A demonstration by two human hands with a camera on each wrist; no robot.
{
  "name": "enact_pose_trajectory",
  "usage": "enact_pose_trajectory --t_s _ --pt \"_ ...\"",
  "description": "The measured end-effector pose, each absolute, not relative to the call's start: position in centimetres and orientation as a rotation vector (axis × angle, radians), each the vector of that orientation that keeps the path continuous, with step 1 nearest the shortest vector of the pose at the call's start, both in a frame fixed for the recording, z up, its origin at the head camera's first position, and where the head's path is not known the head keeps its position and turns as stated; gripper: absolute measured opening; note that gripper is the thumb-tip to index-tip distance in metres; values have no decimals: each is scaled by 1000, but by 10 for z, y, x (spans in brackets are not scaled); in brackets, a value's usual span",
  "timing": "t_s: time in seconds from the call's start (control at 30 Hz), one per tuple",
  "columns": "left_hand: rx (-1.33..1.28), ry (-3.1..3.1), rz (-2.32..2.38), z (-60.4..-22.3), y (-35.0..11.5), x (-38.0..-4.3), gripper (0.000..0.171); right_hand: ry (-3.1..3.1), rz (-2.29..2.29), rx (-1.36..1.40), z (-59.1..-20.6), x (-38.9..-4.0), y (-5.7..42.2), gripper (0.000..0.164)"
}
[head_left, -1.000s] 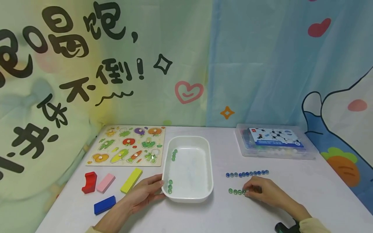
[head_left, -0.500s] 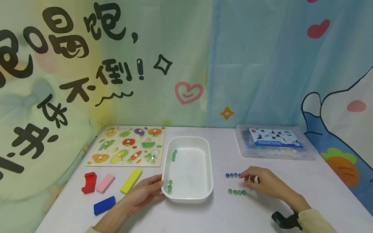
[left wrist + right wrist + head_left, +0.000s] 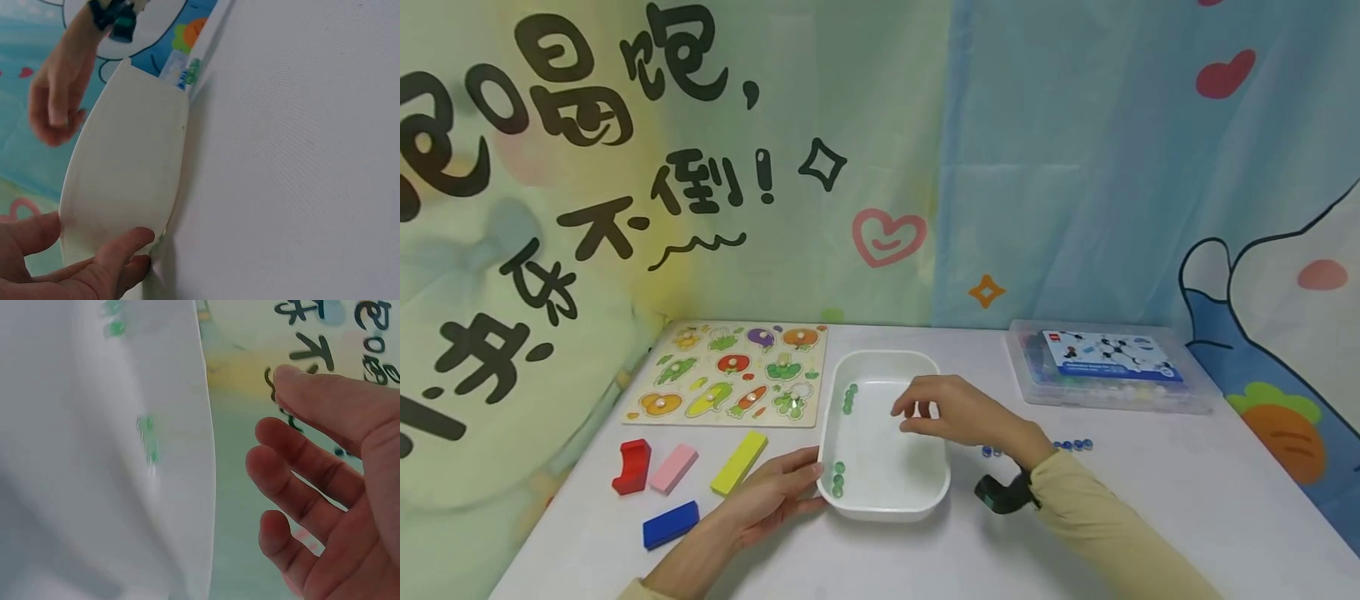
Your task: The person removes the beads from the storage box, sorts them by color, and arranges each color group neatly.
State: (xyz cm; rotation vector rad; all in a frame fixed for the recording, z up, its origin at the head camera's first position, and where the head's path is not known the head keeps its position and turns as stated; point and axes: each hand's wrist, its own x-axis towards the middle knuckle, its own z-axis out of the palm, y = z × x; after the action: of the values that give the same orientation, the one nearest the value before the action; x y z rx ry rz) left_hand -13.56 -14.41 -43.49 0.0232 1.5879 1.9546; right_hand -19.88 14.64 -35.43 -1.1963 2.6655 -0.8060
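Observation:
A white plastic tray (image 3: 884, 508) stands mid-table. My left hand (image 3: 775, 493) grips its left side in the head view, with fingertips on the rim and outer wall in the left wrist view. Inside, small round green glass beads (image 3: 838, 479) form two short lines along the left wall. Over the tray's right half hovers my right hand (image 3: 958, 410), fingers loosely bent. The right wrist view shows nothing between its thumb (image 3: 331, 403) and fingers. To the right lies a row of blue glass beads (image 3: 1078, 445), partly covered by my right wrist. The green row on the table is hidden.
A wooden vegetable puzzle board (image 3: 722, 375) lies back left. Red (image 3: 632, 467), pink (image 3: 673, 468), yellow (image 3: 739, 463) and blue blocks (image 3: 671, 524) lie left of the tray. A clear lidded box (image 3: 1112, 367) stands back right, before a printed curtain (image 3: 1045, 167).
My right hand has gone from the green bead row to the blue row, then left and up over the tray. The left hand has stayed on the tray's side.

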Motion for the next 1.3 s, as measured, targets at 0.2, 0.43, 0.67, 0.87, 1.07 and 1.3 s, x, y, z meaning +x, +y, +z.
enact_pose_trajectory --t_s 0.2,0.43,0.67,0.87,1.07,1.3 --pt "30 1584 1960 -436 -145 -137 64 2567 -691 -1215 -364 -217 96 19" --pt "47 1564 1969 -438 -146 -137 68 2431 -509 -1125 -389 -225 61 15" --pt "51 1548 1974 -439 -146 -138 70 2384 -442 -1037 -403 -222 49 11" --pt "58 1547 1976 -438 -146 -138 69 2408 -410 -1058 -404 -221 46 9" --pt "60 1547 1975 -437 -146 -138 68 2426 -401 -1043 -407 -222 45 6" --pt "66 1553 1979 -436 -146 -137 67 2452 -389 -1079 -403 -225 50 5"
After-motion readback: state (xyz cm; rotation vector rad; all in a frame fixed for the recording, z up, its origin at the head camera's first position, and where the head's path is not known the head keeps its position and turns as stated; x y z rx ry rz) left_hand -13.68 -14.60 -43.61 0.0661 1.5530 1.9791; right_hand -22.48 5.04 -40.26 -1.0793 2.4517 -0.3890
